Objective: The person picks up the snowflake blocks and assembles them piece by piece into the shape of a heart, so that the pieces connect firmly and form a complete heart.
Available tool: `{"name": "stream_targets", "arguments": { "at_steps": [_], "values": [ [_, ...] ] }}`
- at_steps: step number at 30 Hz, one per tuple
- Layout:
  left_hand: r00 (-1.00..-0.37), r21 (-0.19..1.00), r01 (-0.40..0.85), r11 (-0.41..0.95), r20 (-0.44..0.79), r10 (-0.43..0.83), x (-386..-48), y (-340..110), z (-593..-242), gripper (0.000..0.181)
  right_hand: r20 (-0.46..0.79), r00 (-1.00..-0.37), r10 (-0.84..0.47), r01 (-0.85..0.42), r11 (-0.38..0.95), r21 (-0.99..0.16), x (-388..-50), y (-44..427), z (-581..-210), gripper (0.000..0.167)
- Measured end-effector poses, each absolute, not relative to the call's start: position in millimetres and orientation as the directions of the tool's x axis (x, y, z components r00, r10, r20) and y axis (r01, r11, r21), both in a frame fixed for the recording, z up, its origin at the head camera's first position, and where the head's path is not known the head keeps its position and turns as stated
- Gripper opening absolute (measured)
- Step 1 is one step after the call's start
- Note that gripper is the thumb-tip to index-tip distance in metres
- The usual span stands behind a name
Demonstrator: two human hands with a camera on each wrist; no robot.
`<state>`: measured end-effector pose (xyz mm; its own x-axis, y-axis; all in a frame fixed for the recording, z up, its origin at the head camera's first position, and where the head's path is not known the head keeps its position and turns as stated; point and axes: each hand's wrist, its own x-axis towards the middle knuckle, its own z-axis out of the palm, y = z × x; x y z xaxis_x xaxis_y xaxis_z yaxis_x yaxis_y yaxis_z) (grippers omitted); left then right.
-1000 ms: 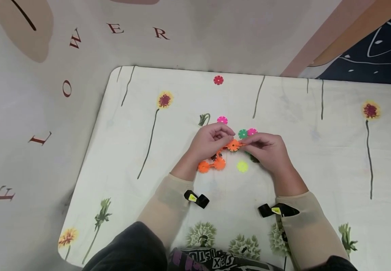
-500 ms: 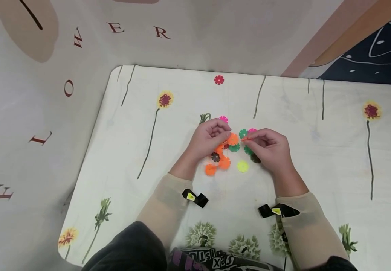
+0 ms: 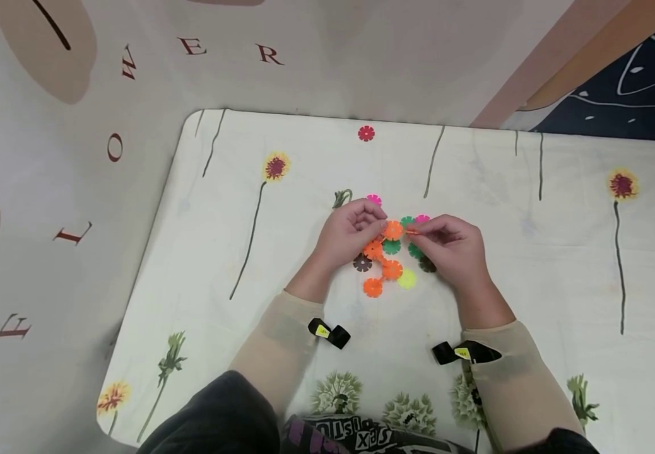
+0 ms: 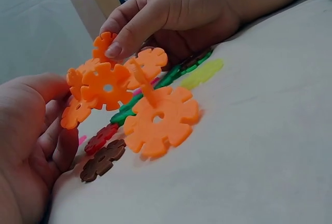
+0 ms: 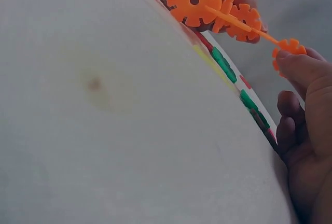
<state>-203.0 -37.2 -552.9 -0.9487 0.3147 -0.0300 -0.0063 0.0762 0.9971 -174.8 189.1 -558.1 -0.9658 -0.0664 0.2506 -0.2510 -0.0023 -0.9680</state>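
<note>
My left hand (image 3: pixel 346 236) holds a chain of interlocking orange flower-shaped discs (image 4: pixel 118 81) with notched edges. Its lower discs (image 3: pixel 392 270) hang down toward me over the table. Between thumb and fingers, my right hand (image 3: pixel 454 247) pinches an orange disc (image 5: pixel 295 46), which appears slotted into the chain's end in the right wrist view. Below the chain lie a brown disc (image 3: pixel 362 263), a red disc (image 4: pixel 101 139) and a green disc (image 3: pixel 392 247). A yellow-green disc (image 3: pixel 409 279) lies to their right. Part of the chain is hidden behind the left fingers.
Beyond the hands are pink discs (image 3: pixel 422 219) and another green one (image 3: pixel 407 222). A dark disc (image 3: pixel 427 265) lies beneath the right hand. Farther off, a lone red disc (image 3: pixel 366 133) sits near the far edge of the flower-printed tablecloth (image 3: pixel 543 265).
The orange chain has risen slightly, and its hanging end has swung right, uncovering the brown disc. Both hands shifted slightly away from the body; the right hand keeps pinching an orange disc.
</note>
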Motion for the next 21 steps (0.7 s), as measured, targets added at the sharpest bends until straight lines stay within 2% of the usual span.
{"name": "stream_targets", "arguments": {
  "at_steps": [5,9,21],
  "values": [
    [-0.947,0.993,0.012,0.121,-0.027,0.321,-202.2,-37.5,-554.2,0.007,0.258,-0.964,-0.066,-0.255,-0.057,-0.965,-175.3,188.1,-559.1,0.026],
    [-0.944,0.988,0.025,0.156,-0.028,0.327,-202.0,-37.3,-554.4,0.008,0.265,-0.962,-0.068,-0.26,-0.08,-0.962,-175.9,188.3,-561.2,0.026],
    [-0.938,0.976,0.059,0.211,-0.018,0.345,-201.5,-36.8,-554.4,0.007,0.297,-0.946,-0.128,-0.298,-0.009,-0.954,-176.3,190.1,-562.9,0.026]
  ]
}}
